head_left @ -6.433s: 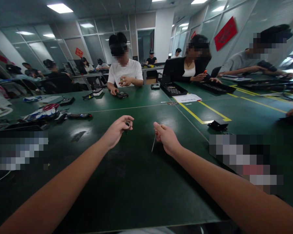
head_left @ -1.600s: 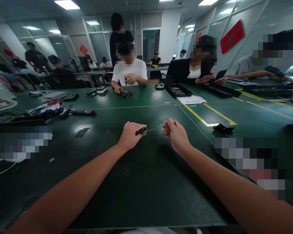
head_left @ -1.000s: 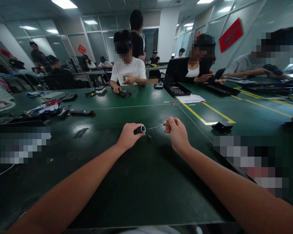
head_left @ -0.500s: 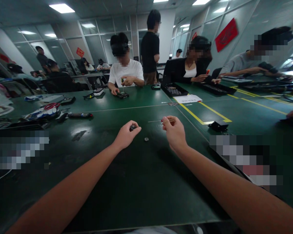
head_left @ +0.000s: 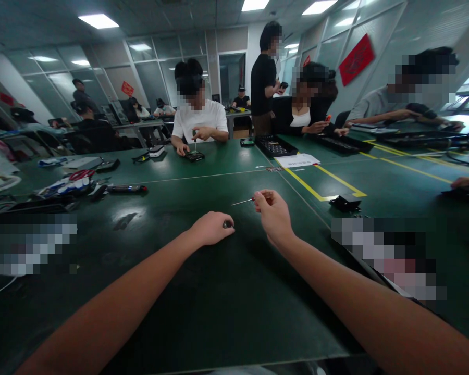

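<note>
Screwdriver (head_left: 243,201): we grip it in our right hand (head_left: 274,214), tip at 9 o'clock; curled left hand (head_left: 210,228) holds a small dark part (head_left: 227,224), not yet touched.

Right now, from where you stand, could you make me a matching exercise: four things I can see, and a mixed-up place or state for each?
Things
1. thin tool
2. white sheet
3. large red sign
4. left hand

Places and states
A. up high, toward the upper right of the picture
B. low near the tabletop, curled around a small dark thing
C. in the grip of the right hand
D. lying on the green table, by the yellow lines

Right pairs: 1-C, 2-D, 3-A, 4-B
</note>
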Tool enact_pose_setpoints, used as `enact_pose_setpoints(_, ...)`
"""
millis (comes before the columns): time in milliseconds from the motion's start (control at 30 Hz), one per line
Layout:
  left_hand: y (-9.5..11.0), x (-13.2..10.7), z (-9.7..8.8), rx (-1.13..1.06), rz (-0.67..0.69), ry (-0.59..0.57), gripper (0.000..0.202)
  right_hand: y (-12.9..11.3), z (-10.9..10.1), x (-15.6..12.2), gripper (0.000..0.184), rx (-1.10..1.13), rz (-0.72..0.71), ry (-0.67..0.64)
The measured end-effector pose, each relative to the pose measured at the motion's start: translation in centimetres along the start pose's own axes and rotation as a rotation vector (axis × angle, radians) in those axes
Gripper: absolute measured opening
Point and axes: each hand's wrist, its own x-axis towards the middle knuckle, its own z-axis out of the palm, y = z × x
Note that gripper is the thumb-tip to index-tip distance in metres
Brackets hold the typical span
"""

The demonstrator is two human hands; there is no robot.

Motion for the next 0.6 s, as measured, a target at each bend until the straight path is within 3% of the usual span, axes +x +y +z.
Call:
enact_pose_setpoints(100,-0.7,-0.4,-0.7,-0.079,-0.010,0.013,0.016,-0.2,0.1,-0.1,0.026,0.008,0.012,-0.006)
enact_pose_setpoints(267,-2.6,-2.7,-2.7,-0.457,-0.265,-0.049,0.029,-0.1,0.1,-0.1,0.028,0.012,0.034,-0.028)
enact_pose_setpoints(467,-5.1,-7.3,-6.4,-0.941,-0.541,0.198,0.030,0.7,0.2,0.0,0.027,-0.009,0.053,-0.038)
enact_pose_setpoints(600,-6.8,-10.7,-9.2,-1.202,-0.691,0.385,0.013,0.7,0.2,0.0,0.027,0.001,0.063,-0.042)
